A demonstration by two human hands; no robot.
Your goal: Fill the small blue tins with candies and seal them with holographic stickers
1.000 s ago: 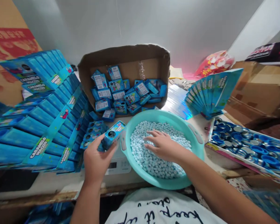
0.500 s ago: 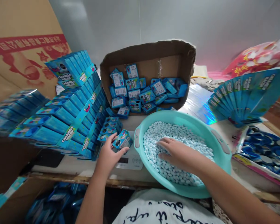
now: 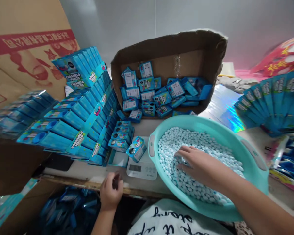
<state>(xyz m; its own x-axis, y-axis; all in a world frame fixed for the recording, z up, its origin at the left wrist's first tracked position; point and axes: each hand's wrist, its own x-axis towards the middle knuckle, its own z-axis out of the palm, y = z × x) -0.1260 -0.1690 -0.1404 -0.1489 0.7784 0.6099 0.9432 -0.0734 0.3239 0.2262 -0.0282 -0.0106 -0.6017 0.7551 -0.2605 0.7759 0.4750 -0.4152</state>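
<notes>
My right hand reaches into the pale blue candies in a turquoise basin. Its fingers curl around some candies, and the fingertips are partly buried. Near the table's front edge, my left hand is loosely curled in front of the scale; its dark hollow hides whatever it may hold. A blue candy box stands tilted on the white kitchen scale, touched by neither hand. Left of it, several matching boxes stand in a row in a shallow tray.
A cardboard carton behind the basin holds many blue boxes. Tall stacks of display boxes rise on the left. Fanned blue cartons and a tray of blue items lie right. Below the table sits a bin of blue pieces.
My left hand has let go of the candy box on the scale and drawn back toward the table edge, curling up. My right hand stays in the candies. The view has shifted slightly.
</notes>
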